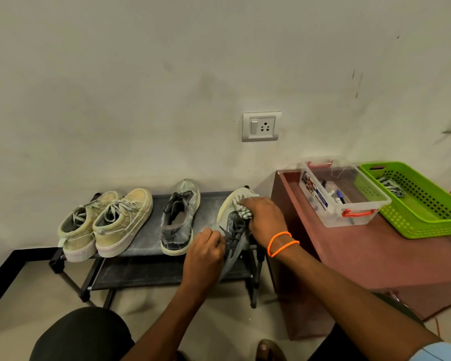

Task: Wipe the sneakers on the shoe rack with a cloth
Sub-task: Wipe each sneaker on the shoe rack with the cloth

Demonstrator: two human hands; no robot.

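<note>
Soft cloth [244, 209] bunches under my right hand [264, 217] on the light grey sneaker [235, 230], whose heel my left hand [206, 250] grips steady.

Shoe rack [214, 198]: dark grey shelves, black frame. Two sneakers [107, 225] at left: dusty beige, pale laces. Middle sneaker [179, 217]: grey, dark laces, off-white sole. Tilted sneaker [235, 230]: grey, off-white sole. Cloth [244, 209]: white with grey stripes. Wristbands [281, 242]: orange. Basket [427, 214]: bright green. Table [375, 256]: reddish brown. Wall [141, 87]: off-white.
</note>
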